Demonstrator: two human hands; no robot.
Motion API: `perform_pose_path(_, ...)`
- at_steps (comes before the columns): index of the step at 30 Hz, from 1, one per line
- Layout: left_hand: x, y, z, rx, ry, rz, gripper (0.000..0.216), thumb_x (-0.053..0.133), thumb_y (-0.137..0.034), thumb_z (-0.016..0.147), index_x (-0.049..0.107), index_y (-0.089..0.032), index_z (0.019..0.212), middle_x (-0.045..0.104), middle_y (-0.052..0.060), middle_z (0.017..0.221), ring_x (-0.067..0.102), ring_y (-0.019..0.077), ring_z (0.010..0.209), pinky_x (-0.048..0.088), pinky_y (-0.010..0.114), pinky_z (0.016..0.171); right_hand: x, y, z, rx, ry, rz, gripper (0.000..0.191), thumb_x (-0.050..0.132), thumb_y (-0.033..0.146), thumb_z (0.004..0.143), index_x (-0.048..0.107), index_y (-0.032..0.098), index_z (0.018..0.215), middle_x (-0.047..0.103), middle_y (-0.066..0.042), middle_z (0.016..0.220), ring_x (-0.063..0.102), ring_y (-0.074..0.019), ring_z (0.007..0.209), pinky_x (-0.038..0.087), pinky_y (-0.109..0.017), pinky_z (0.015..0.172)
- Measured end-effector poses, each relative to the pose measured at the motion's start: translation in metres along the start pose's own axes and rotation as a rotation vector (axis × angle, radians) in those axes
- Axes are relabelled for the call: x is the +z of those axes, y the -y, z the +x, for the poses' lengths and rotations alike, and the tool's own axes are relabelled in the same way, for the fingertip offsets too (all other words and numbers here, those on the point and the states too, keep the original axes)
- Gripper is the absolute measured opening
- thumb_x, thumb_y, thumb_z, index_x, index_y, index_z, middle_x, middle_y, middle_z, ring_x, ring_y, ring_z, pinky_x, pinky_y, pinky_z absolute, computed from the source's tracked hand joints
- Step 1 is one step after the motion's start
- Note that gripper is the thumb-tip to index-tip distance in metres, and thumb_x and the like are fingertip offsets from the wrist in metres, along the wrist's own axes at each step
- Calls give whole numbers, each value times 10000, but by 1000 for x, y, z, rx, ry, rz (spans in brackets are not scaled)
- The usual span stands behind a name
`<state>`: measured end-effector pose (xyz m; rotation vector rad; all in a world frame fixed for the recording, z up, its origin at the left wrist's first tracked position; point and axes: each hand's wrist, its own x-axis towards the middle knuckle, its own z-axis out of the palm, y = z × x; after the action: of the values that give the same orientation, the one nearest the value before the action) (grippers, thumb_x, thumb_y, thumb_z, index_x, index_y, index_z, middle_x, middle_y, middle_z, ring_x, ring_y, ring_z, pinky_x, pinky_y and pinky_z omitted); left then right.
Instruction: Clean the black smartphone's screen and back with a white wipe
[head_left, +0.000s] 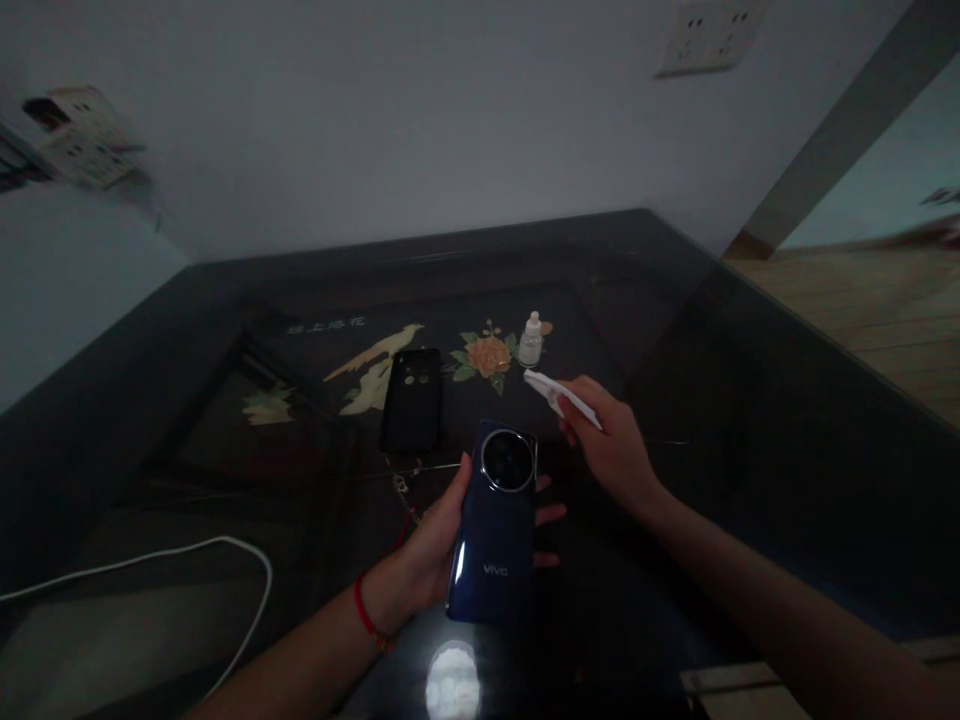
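My left hand grips a dark blue phone, back side up, with its round camera ring facing me above the table. A red string circles that wrist. My right hand is closed on a folded white wipe, held just right of the phone's top edge and apart from it. A black phone case lies flat on the table beyond the phone. A small white dropper bottle stands upright behind the wipe.
The dark glossy table has painted birds and a flower on its top. A white cable loops at the left. White walls with sockets rise behind, and a wooden floor shows at the right.
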<state>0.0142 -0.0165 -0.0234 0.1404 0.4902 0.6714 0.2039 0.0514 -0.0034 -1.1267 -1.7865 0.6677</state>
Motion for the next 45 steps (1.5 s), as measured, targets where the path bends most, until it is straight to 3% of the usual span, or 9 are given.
perform_pose_path(5,6,0,1,17,-159,-18,617,323,-578,906,502,-137,1297,594,148,1280,420,337,1301,325,639,1001,10,-13,-1,-61,135,-51,236,470,135,910,671,161,1032,583,-31,818,575,-143,754,458,-248,674)
perform_pose_path(9,9,3,-2,23,-103,-22,539,333,-571,907,512,-234,1287,663,101,1174,534,327,1196,319,662,986,19,-5,-10,-212,234,-206,267,471,127,908,636,145,1118,586,-64,895,553,-174,845,460,-293,758)
perform_pose_path(14,7,4,-5,70,-74,-3,569,308,-614,889,462,-280,1323,713,94,1024,669,282,940,362,656,936,24,7,-17,-601,226,-492,240,482,165,916,640,135,1095,616,-81,883,481,-198,793,386,-331,718)
perform_pose_path(19,7,2,-4,125,-16,-21,597,298,-643,872,374,-341,1381,644,97,1209,601,327,1102,326,679,955,18,6,-12,-575,124,-603,220,512,175,896,650,119,1059,616,-90,861,459,-213,778,360,-341,686)
perform_pose_path(24,8,4,-2,122,-89,-10,622,350,-631,867,367,-303,1395,679,96,1121,640,296,1024,388,589,954,21,11,-14,-728,179,-541,240,459,135,924,633,107,1087,624,-76,859,479,-204,818,371,-337,749)
perform_pose_path(29,10,3,-3,174,-50,20,590,274,-627,886,325,-360,1409,610,99,1254,611,306,1075,401,612,920,18,8,-13,-602,108,-632,220,509,169,908,639,101,1073,624,-92,866,468,-211,780,362,-337,692)
perform_pose_path(34,10,3,-2,138,-133,14,640,286,-632,882,320,-296,1425,635,119,1203,621,296,1051,407,565,942,24,11,-17,-692,171,-562,255,430,149,940,628,133,1100,629,-72,865,488,-201,814,379,-335,745)
perform_pose_path(39,10,0,-4,152,-83,19,644,295,-654,866,288,-346,1432,644,110,1193,629,309,1043,381,617,937,20,5,-14,-559,115,-615,238,492,167,910,644,119,1087,621,-90,869,466,-216,786,370,-343,704)
perform_pose_path(45,9,-10,-5,273,-101,4,631,311,-633,876,270,-351,1440,619,100,1248,594,349,1109,372,620,949,14,-1,-13,-502,100,-639,277,477,88,888,640,104,1113,633,-102,893,465,-212,777,380,-336,687)
